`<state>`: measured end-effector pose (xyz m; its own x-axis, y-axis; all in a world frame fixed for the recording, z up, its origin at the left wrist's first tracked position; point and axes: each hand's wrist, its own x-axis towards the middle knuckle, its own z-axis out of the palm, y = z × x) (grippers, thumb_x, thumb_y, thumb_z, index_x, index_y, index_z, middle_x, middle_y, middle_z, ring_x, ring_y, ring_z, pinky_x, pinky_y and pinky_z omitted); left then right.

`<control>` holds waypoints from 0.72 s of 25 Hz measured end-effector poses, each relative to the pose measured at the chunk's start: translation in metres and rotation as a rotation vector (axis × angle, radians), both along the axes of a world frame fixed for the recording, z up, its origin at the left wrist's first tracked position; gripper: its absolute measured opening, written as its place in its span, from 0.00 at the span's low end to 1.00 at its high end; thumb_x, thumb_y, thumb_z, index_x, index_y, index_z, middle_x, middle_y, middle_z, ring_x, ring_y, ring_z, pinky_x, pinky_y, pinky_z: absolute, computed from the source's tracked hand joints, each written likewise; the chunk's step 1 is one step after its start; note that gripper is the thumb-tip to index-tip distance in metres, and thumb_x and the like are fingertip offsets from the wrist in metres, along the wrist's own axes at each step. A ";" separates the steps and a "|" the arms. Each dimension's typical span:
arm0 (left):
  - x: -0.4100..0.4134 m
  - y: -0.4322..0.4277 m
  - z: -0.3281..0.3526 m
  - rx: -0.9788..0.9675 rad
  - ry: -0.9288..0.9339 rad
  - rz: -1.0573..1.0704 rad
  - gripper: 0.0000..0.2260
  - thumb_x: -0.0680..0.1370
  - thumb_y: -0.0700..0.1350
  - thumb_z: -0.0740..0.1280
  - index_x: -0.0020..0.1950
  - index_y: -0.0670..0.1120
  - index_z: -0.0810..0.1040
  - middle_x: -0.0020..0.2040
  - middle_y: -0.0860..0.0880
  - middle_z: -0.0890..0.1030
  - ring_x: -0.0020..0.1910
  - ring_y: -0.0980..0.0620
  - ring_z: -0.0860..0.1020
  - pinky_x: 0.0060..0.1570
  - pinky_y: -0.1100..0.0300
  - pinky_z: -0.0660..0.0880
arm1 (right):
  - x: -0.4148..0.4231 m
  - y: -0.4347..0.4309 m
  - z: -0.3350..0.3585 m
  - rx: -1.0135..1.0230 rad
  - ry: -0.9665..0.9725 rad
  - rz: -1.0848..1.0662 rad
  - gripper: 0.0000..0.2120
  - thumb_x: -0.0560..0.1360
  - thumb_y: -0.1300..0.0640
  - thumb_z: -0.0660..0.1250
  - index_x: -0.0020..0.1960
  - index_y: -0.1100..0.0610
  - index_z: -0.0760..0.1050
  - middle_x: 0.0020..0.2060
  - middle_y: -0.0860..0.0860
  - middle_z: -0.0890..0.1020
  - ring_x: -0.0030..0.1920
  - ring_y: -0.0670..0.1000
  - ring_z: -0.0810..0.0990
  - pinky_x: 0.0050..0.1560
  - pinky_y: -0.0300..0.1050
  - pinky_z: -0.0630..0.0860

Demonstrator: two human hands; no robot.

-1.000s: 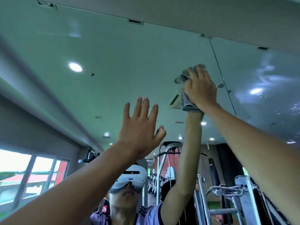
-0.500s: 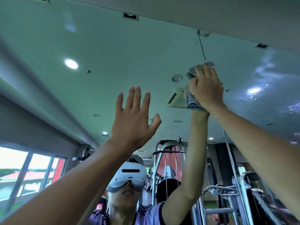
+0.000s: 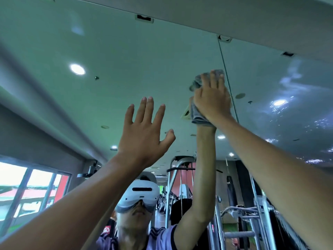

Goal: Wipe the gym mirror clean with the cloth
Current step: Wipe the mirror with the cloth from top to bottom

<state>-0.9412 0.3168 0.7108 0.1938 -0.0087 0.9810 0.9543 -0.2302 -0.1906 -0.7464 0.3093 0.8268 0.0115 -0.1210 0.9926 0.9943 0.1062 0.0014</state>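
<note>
Gym mirror (image 3: 126, 51) fills nearly all my view, and both arms reach up to it. Nearest to me, the left hand (image 3: 144, 134) is raised with fingers straight and spread, holding nothing; I cannot tell if it touches the glass. The right hand (image 3: 213, 100) is higher, toward the top edge of the mirror, just beside the vertical seam (image 3: 223, 69) between two panels. Its fingers lie flat and press the grey cloth (image 3: 198, 116) on the glass.

I judge the cloth to be soft and light. It is bunched, and its folds come out above the fingertips and under the wrist, so it may creep on smooth glass. I would keep the whole palm on its middle. The glass is stiff but fragile, so pressure should be even. The right panel shows pale smears (image 3: 292, 78), and behind them I see reflected gym machines (image 3: 180, 168).
</note>
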 end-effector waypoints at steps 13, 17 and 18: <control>-0.004 0.004 -0.006 0.051 0.038 -0.009 0.35 0.77 0.63 0.41 0.81 0.48 0.55 0.81 0.40 0.52 0.81 0.45 0.48 0.76 0.45 0.42 | 0.009 -0.001 -0.040 0.001 -0.404 -0.029 0.31 0.77 0.49 0.44 0.79 0.53 0.61 0.79 0.54 0.58 0.79 0.58 0.54 0.74 0.59 0.62; -0.003 0.008 -0.016 0.105 0.061 0.004 0.32 0.79 0.61 0.47 0.79 0.46 0.63 0.79 0.38 0.60 0.79 0.41 0.56 0.74 0.44 0.46 | 0.074 -0.007 -0.072 -0.016 -0.880 -0.114 0.27 0.76 0.57 0.53 0.76 0.52 0.66 0.77 0.54 0.63 0.77 0.56 0.60 0.71 0.56 0.67; -0.003 0.009 -0.020 0.116 0.057 0.017 0.32 0.79 0.60 0.48 0.78 0.46 0.64 0.78 0.38 0.61 0.79 0.41 0.57 0.74 0.43 0.47 | 0.085 -0.008 -0.059 -0.007 -0.740 -0.103 0.28 0.76 0.56 0.52 0.76 0.52 0.65 0.77 0.53 0.62 0.77 0.56 0.61 0.70 0.59 0.69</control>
<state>-0.9447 0.3256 0.6911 0.2504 -0.1180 0.9609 0.9447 -0.1875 -0.2692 -0.6618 0.3016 0.7676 -0.6708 -0.0786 0.7374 0.7388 0.0152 0.6737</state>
